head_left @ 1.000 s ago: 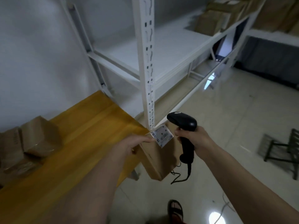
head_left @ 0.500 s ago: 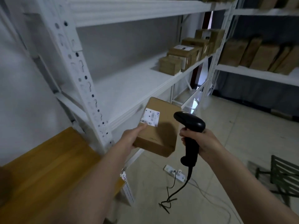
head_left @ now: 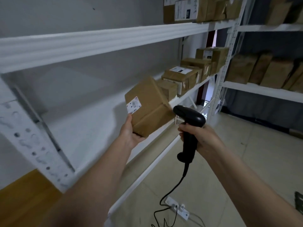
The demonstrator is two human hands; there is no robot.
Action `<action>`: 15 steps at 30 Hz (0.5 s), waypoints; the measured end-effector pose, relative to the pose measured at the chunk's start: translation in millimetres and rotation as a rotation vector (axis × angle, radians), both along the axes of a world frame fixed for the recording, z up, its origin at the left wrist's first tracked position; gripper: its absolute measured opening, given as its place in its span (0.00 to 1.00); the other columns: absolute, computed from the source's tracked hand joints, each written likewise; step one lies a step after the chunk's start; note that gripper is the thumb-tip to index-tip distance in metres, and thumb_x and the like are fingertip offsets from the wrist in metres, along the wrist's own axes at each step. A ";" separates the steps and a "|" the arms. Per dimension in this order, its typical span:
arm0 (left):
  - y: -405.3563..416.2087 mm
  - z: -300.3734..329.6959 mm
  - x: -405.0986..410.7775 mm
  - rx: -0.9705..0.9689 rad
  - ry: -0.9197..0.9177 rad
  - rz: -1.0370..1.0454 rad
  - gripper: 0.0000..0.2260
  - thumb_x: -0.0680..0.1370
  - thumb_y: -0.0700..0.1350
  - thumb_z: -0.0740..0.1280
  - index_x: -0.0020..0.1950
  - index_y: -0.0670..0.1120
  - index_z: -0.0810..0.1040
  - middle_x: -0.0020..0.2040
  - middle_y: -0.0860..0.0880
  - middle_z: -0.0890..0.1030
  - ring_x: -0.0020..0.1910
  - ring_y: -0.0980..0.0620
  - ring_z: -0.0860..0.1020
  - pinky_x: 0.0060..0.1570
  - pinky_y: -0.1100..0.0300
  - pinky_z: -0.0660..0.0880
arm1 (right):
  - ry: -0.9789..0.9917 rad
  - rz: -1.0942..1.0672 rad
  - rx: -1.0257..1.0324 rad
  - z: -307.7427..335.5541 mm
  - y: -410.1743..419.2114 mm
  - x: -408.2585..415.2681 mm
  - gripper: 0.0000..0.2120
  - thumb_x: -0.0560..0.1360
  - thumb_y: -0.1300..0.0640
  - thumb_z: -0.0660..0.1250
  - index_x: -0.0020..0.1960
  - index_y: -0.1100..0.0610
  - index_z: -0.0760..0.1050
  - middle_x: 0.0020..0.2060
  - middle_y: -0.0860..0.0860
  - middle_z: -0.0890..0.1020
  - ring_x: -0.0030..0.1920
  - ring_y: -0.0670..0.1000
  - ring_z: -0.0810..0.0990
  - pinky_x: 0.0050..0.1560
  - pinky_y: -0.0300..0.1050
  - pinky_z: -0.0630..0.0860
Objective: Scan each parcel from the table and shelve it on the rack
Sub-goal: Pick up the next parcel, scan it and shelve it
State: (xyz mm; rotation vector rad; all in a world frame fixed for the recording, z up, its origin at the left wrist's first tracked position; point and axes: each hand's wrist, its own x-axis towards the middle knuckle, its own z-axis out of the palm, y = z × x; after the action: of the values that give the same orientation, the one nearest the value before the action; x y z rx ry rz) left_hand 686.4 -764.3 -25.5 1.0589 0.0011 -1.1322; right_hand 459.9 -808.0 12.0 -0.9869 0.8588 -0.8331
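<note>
Holding a cardboard parcel (head_left: 148,106) up at the white rack (head_left: 91,43).

Head view: cradling the tilted parcel from below in the left hand (head_left: 132,134), thumb lying on its near face just under the white barcode label (head_left: 133,106), fingers curling beneath. Gripping the black handheld scanner (head_left: 188,128) by its handle in the right hand (head_left: 202,139), head nearly touching the parcel's right corner. Hanging down from that hand, the cable (head_left: 173,190). Sitting beyond the parcel on the shelf (head_left: 82,128), more taped boxes (head_left: 180,77).
</note>
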 end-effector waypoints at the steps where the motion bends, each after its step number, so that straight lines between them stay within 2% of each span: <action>1: -13.7 -0.1 5.1 -0.029 0.038 -0.010 0.18 0.78 0.62 0.62 0.55 0.48 0.76 0.54 0.42 0.81 0.51 0.40 0.80 0.41 0.45 0.79 | 0.005 -0.010 -0.007 1.6 -10.4 6.4 0.13 0.68 0.69 0.73 0.52 0.66 0.77 0.41 0.59 0.81 0.38 0.54 0.80 0.40 0.46 0.80; 3: -40.9 -2.8 16.8 -0.057 0.088 -0.037 0.21 0.80 0.62 0.59 0.59 0.46 0.75 0.56 0.40 0.79 0.53 0.39 0.79 0.45 0.42 0.78 | 0.014 -0.039 -0.023 4.6 -31.1 21.0 0.16 0.68 0.68 0.73 0.54 0.65 0.77 0.43 0.58 0.81 0.41 0.55 0.80 0.42 0.48 0.79; 5: -66.3 -7.4 27.9 -0.077 0.150 -0.052 0.23 0.80 0.62 0.57 0.65 0.46 0.72 0.60 0.39 0.78 0.57 0.38 0.77 0.54 0.38 0.75 | 0.043 -0.056 -0.051 8.3 -51.9 37.8 0.16 0.68 0.67 0.74 0.55 0.63 0.77 0.44 0.58 0.82 0.44 0.56 0.81 0.45 0.49 0.79; 7: -89.1 -11.2 38.8 -0.077 0.196 -0.061 0.24 0.81 0.62 0.56 0.67 0.46 0.70 0.61 0.37 0.76 0.56 0.36 0.77 0.60 0.36 0.71 | 0.065 -0.075 -0.065 12.3 -71.5 55.5 0.16 0.68 0.66 0.74 0.54 0.62 0.77 0.45 0.58 0.82 0.48 0.57 0.81 0.50 0.51 0.79; 9: -108.8 -12.5 46.8 -0.081 0.213 -0.065 0.22 0.81 0.61 0.55 0.65 0.47 0.69 0.59 0.36 0.77 0.54 0.36 0.77 0.60 0.34 0.70 | 0.069 -0.087 -0.070 14.3 -88.5 71.6 0.16 0.68 0.65 0.74 0.54 0.60 0.77 0.48 0.58 0.82 0.51 0.58 0.80 0.54 0.53 0.79; 12: -134.1 -14.5 55.0 -0.084 0.158 -0.066 0.17 0.83 0.57 0.52 0.65 0.49 0.70 0.60 0.36 0.77 0.56 0.35 0.77 0.51 0.34 0.75 | 0.063 -0.095 -0.104 15.9 -110.6 91.3 0.16 0.68 0.64 0.74 0.55 0.58 0.77 0.49 0.56 0.81 0.51 0.56 0.79 0.55 0.53 0.78; 15: -147.6 -11.2 51.5 -0.047 0.074 -0.101 0.15 0.85 0.45 0.52 0.68 0.46 0.72 0.63 0.38 0.77 0.60 0.37 0.77 0.56 0.38 0.75 | 0.054 -0.095 -0.110 17.8 -130.0 106.3 0.15 0.69 0.64 0.74 0.54 0.58 0.77 0.49 0.56 0.81 0.50 0.57 0.80 0.56 0.55 0.78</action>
State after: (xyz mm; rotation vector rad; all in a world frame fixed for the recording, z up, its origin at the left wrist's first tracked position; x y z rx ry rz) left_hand 738.0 -911.9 -36.7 0.9835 -0.0211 -1.2560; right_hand 566.2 -938.1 29.8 -1.0759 0.9195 -0.9461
